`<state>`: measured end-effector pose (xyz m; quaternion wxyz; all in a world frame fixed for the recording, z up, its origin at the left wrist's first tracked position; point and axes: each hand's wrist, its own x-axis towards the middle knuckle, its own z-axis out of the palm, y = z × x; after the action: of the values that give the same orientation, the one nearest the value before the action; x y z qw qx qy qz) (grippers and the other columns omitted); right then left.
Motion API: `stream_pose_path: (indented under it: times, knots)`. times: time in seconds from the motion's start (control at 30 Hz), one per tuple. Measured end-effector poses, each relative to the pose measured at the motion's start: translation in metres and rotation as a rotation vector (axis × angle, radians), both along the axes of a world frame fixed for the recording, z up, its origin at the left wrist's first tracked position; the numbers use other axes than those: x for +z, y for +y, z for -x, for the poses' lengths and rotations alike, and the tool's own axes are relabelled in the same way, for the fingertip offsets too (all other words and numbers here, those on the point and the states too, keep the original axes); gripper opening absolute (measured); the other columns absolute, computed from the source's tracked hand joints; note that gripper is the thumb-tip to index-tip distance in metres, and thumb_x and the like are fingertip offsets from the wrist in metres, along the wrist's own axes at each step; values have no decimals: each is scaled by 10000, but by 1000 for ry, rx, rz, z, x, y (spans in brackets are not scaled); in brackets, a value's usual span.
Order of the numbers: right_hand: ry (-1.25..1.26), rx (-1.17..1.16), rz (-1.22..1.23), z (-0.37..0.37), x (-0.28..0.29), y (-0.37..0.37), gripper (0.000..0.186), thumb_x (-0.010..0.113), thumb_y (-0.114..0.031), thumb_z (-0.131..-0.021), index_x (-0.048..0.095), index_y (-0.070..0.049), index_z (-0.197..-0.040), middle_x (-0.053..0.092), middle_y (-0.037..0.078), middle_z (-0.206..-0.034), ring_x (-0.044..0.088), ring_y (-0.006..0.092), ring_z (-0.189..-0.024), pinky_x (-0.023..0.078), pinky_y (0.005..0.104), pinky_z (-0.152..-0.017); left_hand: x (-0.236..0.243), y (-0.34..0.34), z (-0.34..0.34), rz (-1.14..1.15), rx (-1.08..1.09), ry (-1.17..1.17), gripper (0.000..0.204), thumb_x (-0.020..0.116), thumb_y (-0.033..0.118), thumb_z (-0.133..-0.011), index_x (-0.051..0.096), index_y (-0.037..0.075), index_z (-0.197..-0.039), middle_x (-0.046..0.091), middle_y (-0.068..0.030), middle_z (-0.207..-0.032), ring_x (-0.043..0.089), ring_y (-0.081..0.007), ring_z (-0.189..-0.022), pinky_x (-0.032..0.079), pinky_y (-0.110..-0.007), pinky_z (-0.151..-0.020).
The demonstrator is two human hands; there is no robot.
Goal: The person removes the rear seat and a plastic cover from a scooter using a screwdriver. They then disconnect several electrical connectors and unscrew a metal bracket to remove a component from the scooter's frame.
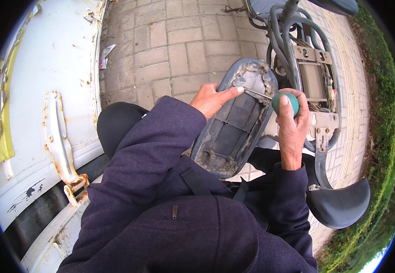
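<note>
Our dark coat fills the bottom of the head view, and just beyond it the seat lies slantwise at our lap, its dirty, ribbed underside showing. We clamp its upper left edge with our left hand, thumb at the tip of the screwdriver, and close our right hand around that tool's round green handle. Beside us stand a scooter frame on the right and a rusty white panel on the left.

Dark long-sleeved coat, perhaps navy
</note>
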<state>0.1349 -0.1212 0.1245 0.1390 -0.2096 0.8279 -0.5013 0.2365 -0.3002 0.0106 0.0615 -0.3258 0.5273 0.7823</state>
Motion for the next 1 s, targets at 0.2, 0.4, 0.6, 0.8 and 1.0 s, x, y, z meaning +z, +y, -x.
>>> stream_pose_path:
  times: [0.2,0.4,0.6,0.8,1.0]
  knots:
    - [7,4,-55,0,5,-1,328,712,-340,-995,656,-39,-1111,633,59,-984,576,140,-870,488,300,-782,0,0,1,50,-14,0,627,811,457,-912,694,-85,-1205,759,-172,-1057,747,-214,-920,597,-336,-846]
    - [191,140,-85,0,15,-7,429,727,-241,-986,582,-24,-1326,620,122,-1117,614,225,-993,510,353,-897,9,0,-1,284,-10,-38,595,795,468,-920,722,-76,-1149,769,-151,-984,742,-201,-869,578,-339,-806]
    - [368,364,-100,-9,19,-9,544,711,-81,-950,494,5,-1441,551,198,-1301,593,328,-1187,484,398,-1017,20,0,-4,547,52,17,621,767,590,-875,751,-1,-1067,743,-212,-854,735,-363,-847,542,-467,-800]
    - [487,213,-185,-11,14,-2,512,746,-153,-944,558,-8,-1398,609,197,-1275,648,346,-1123,515,397,-977,33,3,-6,645,56,-26,609,756,596,-886,739,10,-1052,737,-210,-842,725,-393,-842,539,-487,-791]
    - [524,216,-217,-18,6,7,599,722,-201,-970,455,30,-1454,591,227,-1272,646,353,-1073,517,415,-941,41,5,-6,711,109,-40,632,759,629,-869,729,26,-1055,735,-207,-848,723,-398,-846,541,-490,-781]
